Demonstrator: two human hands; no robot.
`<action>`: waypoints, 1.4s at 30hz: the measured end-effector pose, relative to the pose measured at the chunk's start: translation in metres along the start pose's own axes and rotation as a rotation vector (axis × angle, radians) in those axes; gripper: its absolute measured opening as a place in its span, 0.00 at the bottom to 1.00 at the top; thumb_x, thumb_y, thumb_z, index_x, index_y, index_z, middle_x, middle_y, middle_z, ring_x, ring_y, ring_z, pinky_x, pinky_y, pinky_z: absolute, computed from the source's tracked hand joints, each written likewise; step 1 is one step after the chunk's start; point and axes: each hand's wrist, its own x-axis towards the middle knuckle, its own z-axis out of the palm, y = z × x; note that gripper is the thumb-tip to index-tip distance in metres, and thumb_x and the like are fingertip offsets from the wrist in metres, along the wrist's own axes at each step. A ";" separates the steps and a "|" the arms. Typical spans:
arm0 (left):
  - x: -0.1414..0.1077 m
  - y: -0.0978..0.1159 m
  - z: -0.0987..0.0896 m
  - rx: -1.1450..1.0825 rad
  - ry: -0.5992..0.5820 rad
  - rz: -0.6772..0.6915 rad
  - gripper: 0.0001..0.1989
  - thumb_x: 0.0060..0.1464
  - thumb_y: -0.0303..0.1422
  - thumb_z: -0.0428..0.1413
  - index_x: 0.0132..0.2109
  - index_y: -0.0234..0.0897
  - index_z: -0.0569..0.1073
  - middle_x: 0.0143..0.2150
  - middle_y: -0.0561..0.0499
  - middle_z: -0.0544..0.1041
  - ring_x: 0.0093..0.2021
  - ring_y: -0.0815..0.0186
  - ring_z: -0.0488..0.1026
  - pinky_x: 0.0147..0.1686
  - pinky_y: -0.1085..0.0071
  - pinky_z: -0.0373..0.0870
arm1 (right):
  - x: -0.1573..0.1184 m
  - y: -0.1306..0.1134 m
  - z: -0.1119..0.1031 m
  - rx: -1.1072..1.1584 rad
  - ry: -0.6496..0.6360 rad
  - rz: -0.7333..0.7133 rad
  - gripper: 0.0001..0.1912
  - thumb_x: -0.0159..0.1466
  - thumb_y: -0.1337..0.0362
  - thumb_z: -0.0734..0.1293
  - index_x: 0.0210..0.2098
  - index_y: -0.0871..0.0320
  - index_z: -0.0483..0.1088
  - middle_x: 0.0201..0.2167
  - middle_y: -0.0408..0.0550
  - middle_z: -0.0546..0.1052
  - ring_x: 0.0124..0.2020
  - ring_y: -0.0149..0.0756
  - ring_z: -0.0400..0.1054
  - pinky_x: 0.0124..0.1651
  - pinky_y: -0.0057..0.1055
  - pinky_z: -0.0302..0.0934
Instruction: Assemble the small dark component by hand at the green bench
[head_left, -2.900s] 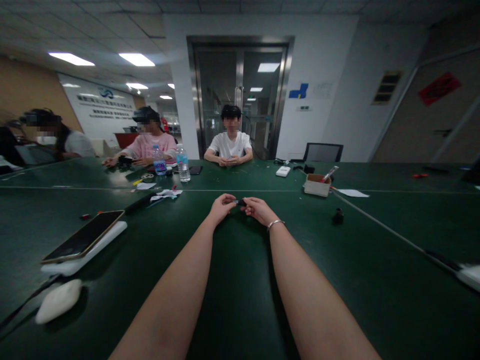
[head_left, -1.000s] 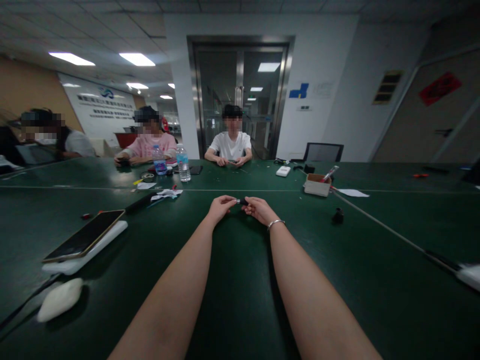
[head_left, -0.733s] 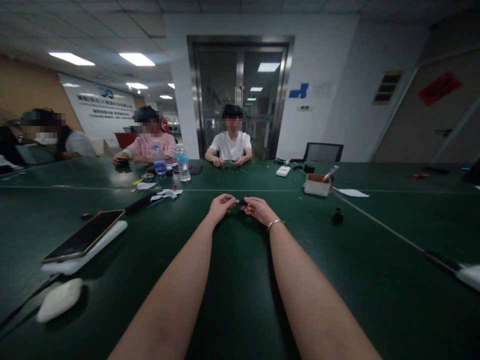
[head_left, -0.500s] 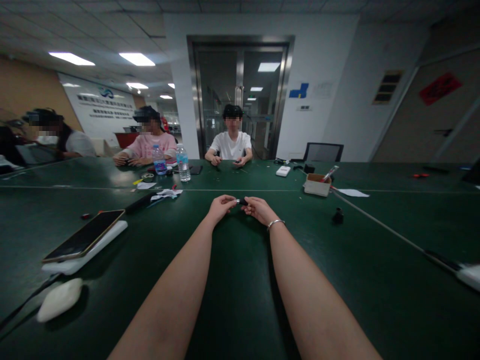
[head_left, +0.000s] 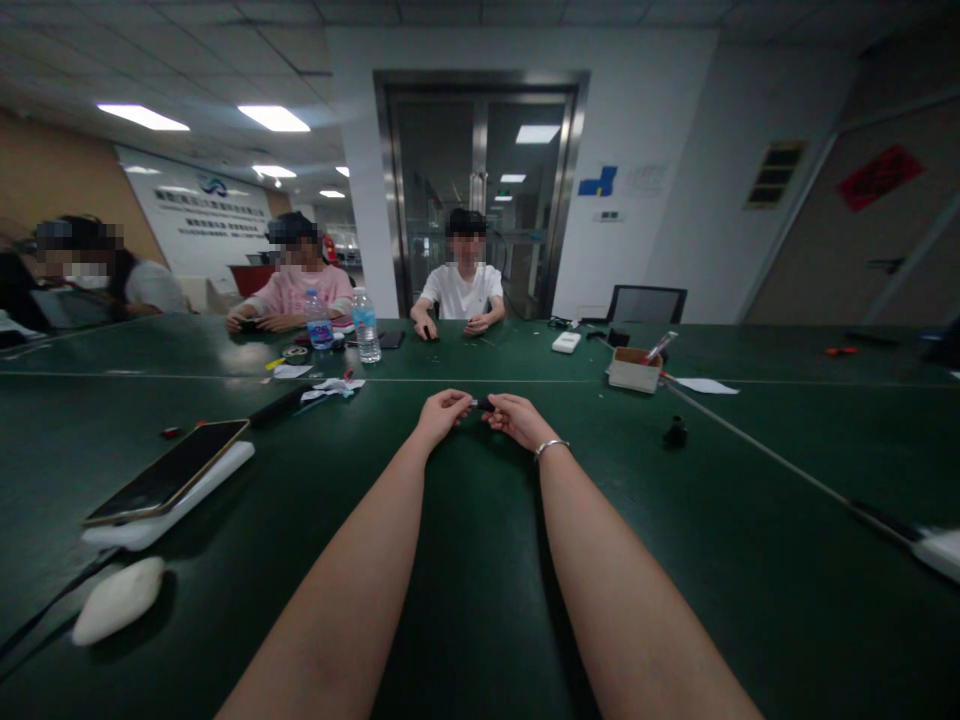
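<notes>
Out in front of me, over the green table, my two hands meet at a small black piece with a silvery end. My right hand pinches its black part between thumb and fingers; a silver bangle circles that wrist. From the other side, the fingertips of my left hand close on the silvery end. Whether this is one part or two joined ones I cannot tell, as fingers cover much of it.
On the left, a phone rests on a white box, beside a whitish rounded object. Bottles and paper scraps lie farther off. To the right are a small box and a black object. People sit opposite.
My hands and the small piece stay almost in place. The person opposite in the white shirt has lowered a hand to the table.
</notes>
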 end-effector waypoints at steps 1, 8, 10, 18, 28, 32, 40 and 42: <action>0.000 0.000 0.000 -0.003 -0.001 -0.006 0.19 0.41 0.44 0.59 0.37 0.34 0.74 0.31 0.47 0.75 0.30 0.68 0.71 0.25 0.75 0.64 | 0.000 0.000 0.000 0.001 0.000 0.001 0.06 0.59 0.66 0.67 0.31 0.64 0.67 0.20 0.49 0.74 0.18 0.25 0.66 0.22 0.20 0.63; 0.001 -0.002 -0.002 0.010 -0.027 -0.022 0.18 0.41 0.40 0.60 0.39 0.33 0.74 0.33 0.46 0.76 0.33 0.67 0.72 0.27 0.75 0.64 | 0.000 0.000 0.000 0.000 0.005 0.007 0.06 0.60 0.66 0.67 0.32 0.64 0.67 0.20 0.50 0.74 0.17 0.25 0.65 0.22 0.20 0.62; 0.001 -0.001 -0.002 0.018 -0.026 -0.026 0.17 0.42 0.40 0.59 0.38 0.33 0.74 0.34 0.45 0.76 0.34 0.66 0.72 0.27 0.75 0.64 | 0.000 0.000 -0.001 0.001 0.001 0.006 0.07 0.59 0.65 0.67 0.33 0.64 0.67 0.21 0.50 0.74 0.18 0.25 0.65 0.22 0.20 0.62; 0.000 -0.002 -0.001 0.008 -0.012 0.025 0.19 0.41 0.42 0.60 0.40 0.36 0.72 0.31 0.48 0.75 0.32 0.67 0.71 0.25 0.76 0.64 | 0.000 0.000 0.000 0.010 0.016 0.010 0.07 0.59 0.65 0.67 0.32 0.64 0.68 0.20 0.49 0.74 0.18 0.25 0.66 0.21 0.20 0.62; 0.002 -0.001 0.000 0.008 -0.021 -0.042 0.18 0.41 0.44 0.60 0.31 0.31 0.73 0.27 0.46 0.76 0.26 0.70 0.70 0.24 0.75 0.63 | 0.000 0.000 0.000 0.017 0.003 0.006 0.07 0.58 0.65 0.68 0.31 0.64 0.68 0.19 0.47 0.73 0.18 0.26 0.66 0.21 0.20 0.62; 0.002 -0.001 0.001 0.013 -0.011 -0.053 0.18 0.42 0.44 0.60 0.30 0.31 0.72 0.26 0.46 0.76 0.25 0.70 0.70 0.24 0.75 0.63 | 0.000 0.000 0.001 0.016 0.002 0.003 0.06 0.58 0.67 0.67 0.32 0.64 0.68 0.18 0.47 0.72 0.18 0.25 0.65 0.21 0.20 0.62; 0.000 0.000 0.000 -0.001 -0.030 0.001 0.18 0.43 0.43 0.59 0.38 0.34 0.71 0.28 0.48 0.76 0.28 0.69 0.71 0.24 0.76 0.62 | -0.002 -0.002 0.002 0.017 0.009 0.004 0.07 0.58 0.65 0.68 0.31 0.64 0.67 0.19 0.48 0.73 0.18 0.26 0.65 0.21 0.20 0.61; -0.002 0.001 0.000 -0.001 -0.049 0.014 0.19 0.42 0.42 0.60 0.38 0.34 0.71 0.30 0.48 0.76 0.30 0.68 0.72 0.24 0.76 0.61 | -0.003 -0.002 0.003 0.016 0.013 0.006 0.07 0.59 0.65 0.67 0.30 0.64 0.67 0.19 0.48 0.73 0.18 0.26 0.65 0.21 0.20 0.62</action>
